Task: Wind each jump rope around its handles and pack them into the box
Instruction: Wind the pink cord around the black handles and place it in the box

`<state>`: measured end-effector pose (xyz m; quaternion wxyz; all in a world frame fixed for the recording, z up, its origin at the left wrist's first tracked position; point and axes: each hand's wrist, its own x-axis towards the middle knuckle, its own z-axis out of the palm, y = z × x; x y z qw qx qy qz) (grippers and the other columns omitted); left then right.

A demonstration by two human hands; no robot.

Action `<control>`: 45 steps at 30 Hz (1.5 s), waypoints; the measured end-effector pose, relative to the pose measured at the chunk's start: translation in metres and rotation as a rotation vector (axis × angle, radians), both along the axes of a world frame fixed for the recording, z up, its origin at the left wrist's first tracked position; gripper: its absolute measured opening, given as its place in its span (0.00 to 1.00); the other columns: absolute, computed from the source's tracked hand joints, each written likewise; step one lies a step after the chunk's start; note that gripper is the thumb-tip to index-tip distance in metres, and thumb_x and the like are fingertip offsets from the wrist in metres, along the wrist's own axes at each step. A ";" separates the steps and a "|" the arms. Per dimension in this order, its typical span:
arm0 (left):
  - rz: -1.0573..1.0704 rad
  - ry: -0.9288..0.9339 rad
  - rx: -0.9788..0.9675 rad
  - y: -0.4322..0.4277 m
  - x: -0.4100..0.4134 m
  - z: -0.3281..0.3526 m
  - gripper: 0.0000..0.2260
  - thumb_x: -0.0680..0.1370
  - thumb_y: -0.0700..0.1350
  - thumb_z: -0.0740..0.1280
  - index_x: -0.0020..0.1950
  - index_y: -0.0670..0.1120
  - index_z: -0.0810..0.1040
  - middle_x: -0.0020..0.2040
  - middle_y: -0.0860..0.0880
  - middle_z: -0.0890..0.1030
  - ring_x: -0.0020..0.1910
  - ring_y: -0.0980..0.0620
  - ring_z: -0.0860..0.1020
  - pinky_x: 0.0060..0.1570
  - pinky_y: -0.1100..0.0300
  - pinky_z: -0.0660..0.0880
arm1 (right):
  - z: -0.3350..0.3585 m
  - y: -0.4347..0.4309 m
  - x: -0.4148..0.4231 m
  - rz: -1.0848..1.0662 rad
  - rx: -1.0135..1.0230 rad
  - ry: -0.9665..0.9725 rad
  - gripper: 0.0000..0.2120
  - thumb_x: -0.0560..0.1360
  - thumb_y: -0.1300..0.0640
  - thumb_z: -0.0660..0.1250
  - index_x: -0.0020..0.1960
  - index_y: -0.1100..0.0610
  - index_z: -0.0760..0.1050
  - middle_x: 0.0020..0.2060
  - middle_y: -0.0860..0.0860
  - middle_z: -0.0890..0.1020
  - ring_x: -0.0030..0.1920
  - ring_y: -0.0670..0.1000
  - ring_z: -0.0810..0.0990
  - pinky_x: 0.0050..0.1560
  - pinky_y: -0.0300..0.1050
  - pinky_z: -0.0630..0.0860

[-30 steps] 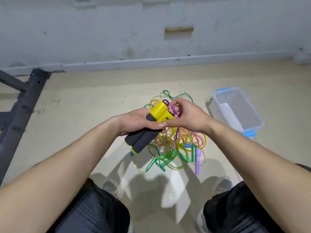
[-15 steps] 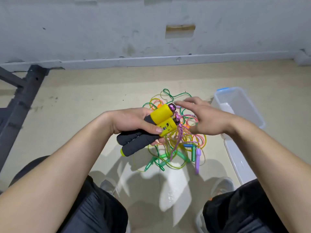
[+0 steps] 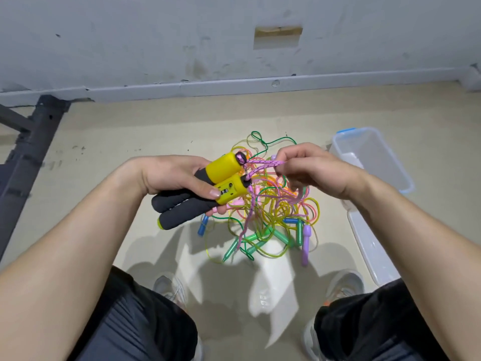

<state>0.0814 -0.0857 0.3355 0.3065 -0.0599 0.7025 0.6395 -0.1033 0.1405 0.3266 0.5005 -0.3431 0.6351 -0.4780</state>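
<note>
My left hand (image 3: 177, 178) grips two yellow-and-black jump rope handles (image 3: 208, 188) held side by side above the floor. A braided pink rope (image 3: 263, 164) runs from their yellow ends to my right hand (image 3: 312, 170), which pinches it just right of the handles. Another stretch of the same rope hangs down toward the floor. Below both hands lies a tangled pile of jump ropes (image 3: 276, 212) in yellow, green, orange and pink, with green, blue and purple handles. The clear plastic box (image 3: 390, 162) with blue clips stands open at the right.
The box's clear lid (image 3: 369, 246) lies on the floor in front of the box. A dark metal frame (image 3: 28, 152) stands at the left. The grey wall and its baseboard (image 3: 234, 84) run across the back. My knees and shoes fill the bottom edge.
My right hand went from flat and open over the pile to pinching the pink rope, drawing it out to the right of the handles. My left hand kept its hold on the handles.
</note>
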 end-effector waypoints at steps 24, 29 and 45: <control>0.515 0.370 0.051 0.068 -0.022 -0.020 0.16 0.76 0.36 0.71 0.63 0.40 0.77 0.53 0.45 0.85 0.53 0.52 0.83 0.53 0.61 0.77 | 0.028 -0.014 0.012 0.093 0.013 0.392 0.10 0.80 0.57 0.69 0.42 0.59 0.83 0.30 0.48 0.79 0.32 0.45 0.70 0.34 0.39 0.65; 0.452 0.307 -0.036 0.073 -0.024 -0.031 0.09 0.82 0.41 0.65 0.59 0.40 0.80 0.51 0.47 0.86 0.49 0.54 0.82 0.53 0.62 0.75 | 0.024 -0.012 0.009 -0.016 -0.053 0.453 0.05 0.74 0.58 0.76 0.43 0.60 0.84 0.30 0.50 0.82 0.31 0.45 0.75 0.34 0.40 0.69; 0.279 0.210 0.244 0.085 -0.023 -0.026 0.09 0.81 0.43 0.61 0.54 0.40 0.78 0.47 0.44 0.84 0.52 0.43 0.79 0.57 0.51 0.75 | 0.010 -0.004 -0.008 -0.241 -0.173 0.084 0.07 0.68 0.57 0.76 0.40 0.57 0.78 0.27 0.46 0.81 0.29 0.43 0.76 0.35 0.38 0.68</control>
